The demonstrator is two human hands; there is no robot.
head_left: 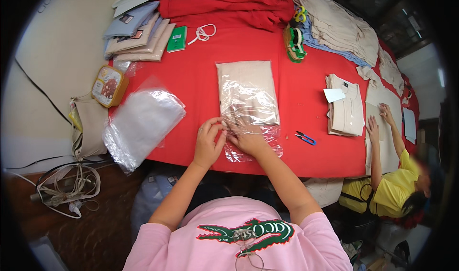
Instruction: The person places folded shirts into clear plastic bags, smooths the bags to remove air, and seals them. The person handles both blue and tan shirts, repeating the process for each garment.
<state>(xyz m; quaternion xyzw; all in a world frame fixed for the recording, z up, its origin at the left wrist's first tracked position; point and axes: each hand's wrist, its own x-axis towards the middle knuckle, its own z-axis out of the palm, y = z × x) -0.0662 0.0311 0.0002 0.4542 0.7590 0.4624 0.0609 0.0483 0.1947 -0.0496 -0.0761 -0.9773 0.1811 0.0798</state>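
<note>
A folded beige garment lies inside a clear plastic bag on the red-covered table in front of me. The bag's loose lower end spreads crinkled toward the table's near edge. At its lower left corner, my left hand is closed, thumb and fingertips pinching the bag's edge. Just beside it, my right hand rests on the plastic below the garment, fingers stretched toward the left hand. Glare on the film partly blurs those fingertips. To the left lies a stack of flat clear bags.
Small blue-handled thread snips lie right of the bag, near folded beige garments. A tape dispenser, a green notebook and packed garments stand farther back. A yellow-lidded tub sits left. A co-worker in a yellow shirt handles beige fabric at right.
</note>
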